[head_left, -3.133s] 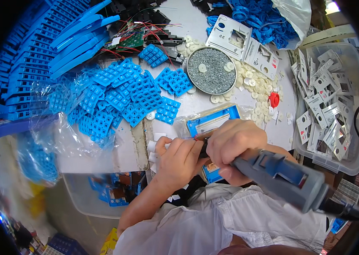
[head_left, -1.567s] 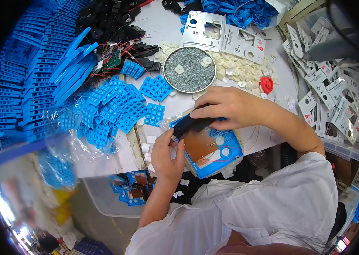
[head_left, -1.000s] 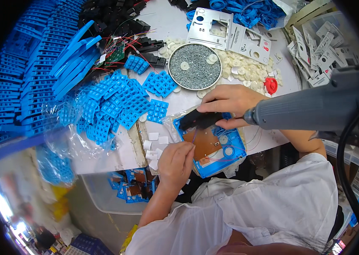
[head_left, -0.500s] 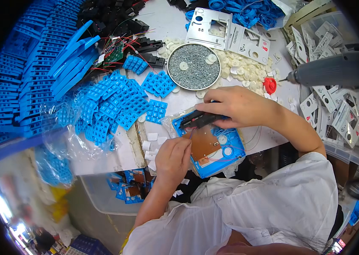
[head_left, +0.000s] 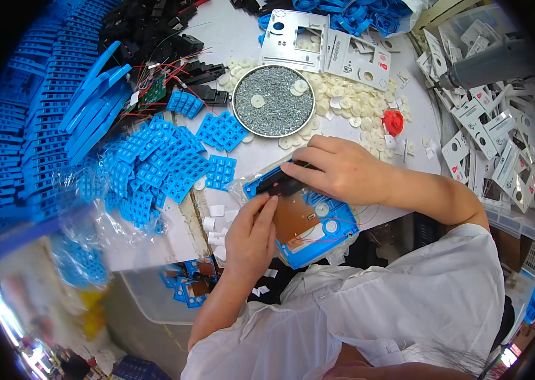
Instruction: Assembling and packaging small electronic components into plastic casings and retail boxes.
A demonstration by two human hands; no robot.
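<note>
So from my view the blue housing (head_left: 308,225) sits at the near edge of the table (head_left: 229,38), right in front of the body, with a brown circuit board (head_left: 294,218) inside it. Its long axis runs from far-left to near-right. A black part (head_left: 280,183) lies across its far-left corner, and my right hand (head_left: 337,171) is on top of that, fingers curled down and pinching it. My left hand (head_left: 251,237) comes in from the near side, fingertips bunched together and touching the housing's left edge just below the black part, so both hands meet at that corner.

Containers: a round metal dish (head_left: 272,101) further back is full of small screws (head_left: 267,111) with a few white discs. Far right, a clear bin (head_left: 527,218) holds grey metal plates (head_left: 489,136).
</note>
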